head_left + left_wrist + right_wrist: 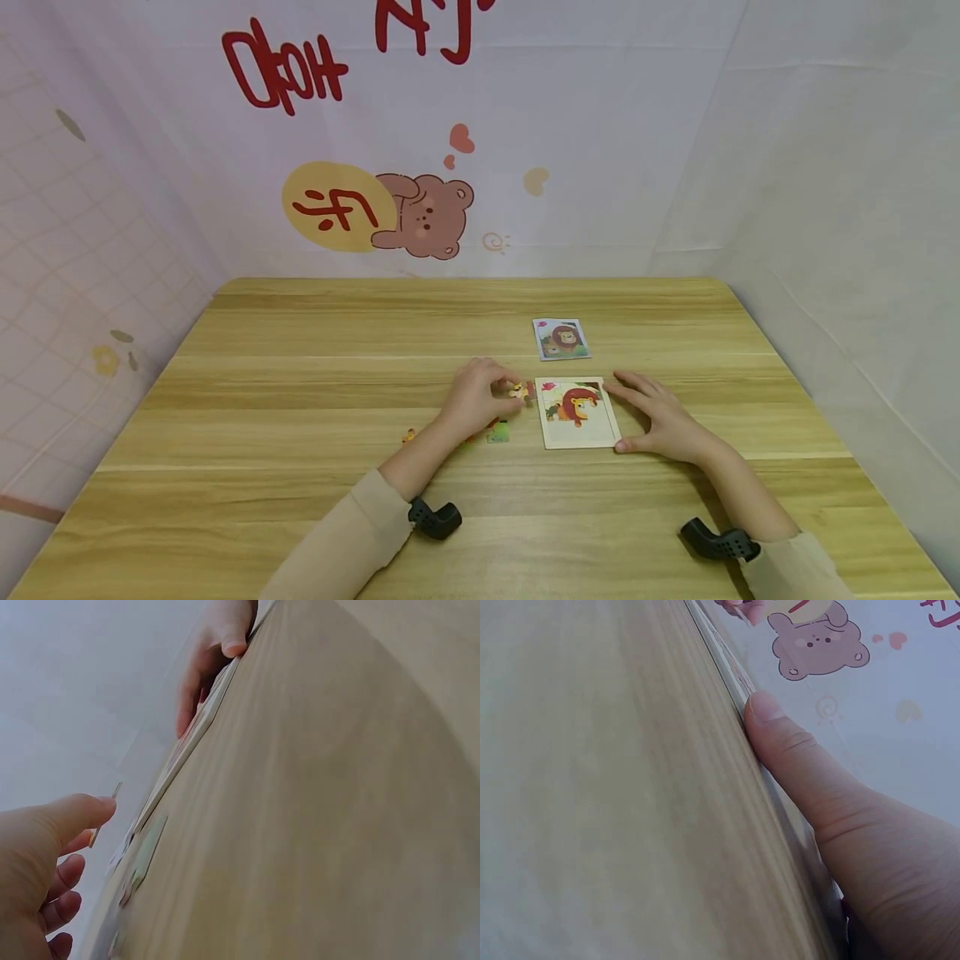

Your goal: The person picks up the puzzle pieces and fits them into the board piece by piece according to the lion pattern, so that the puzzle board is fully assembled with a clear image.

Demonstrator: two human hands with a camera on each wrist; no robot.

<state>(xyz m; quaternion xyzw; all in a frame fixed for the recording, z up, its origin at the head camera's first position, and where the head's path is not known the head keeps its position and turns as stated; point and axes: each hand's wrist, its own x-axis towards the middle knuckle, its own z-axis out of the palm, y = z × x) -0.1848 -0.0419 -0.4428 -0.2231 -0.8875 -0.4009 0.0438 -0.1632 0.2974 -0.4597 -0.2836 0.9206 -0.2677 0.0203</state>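
Observation:
My left hand [480, 396] pinches a small jigsaw piece [521, 392] between thumb and fingers. In the left wrist view that piece [95, 835] appears thin and edge-on, raised off the table. Just to its right lies a pale-framed puzzle board [579, 437], with part of a lion picture in its upper area and bare base below. My right hand [667, 425] rests at the board's right edge, fingers spread, thumb touching the lower right corner. In the right wrist view the thumb [802, 765] lies against the board's edge; the other fingers are hidden there.
A loose green piece [498, 432] lies left of the board. More pieces sit by the left forearm, including a yellow one [408, 435], partly covered. Behind the board lies a lion picture card [562, 340]. The wooden table [337, 333] meets a printed cloth backdrop [600, 233].

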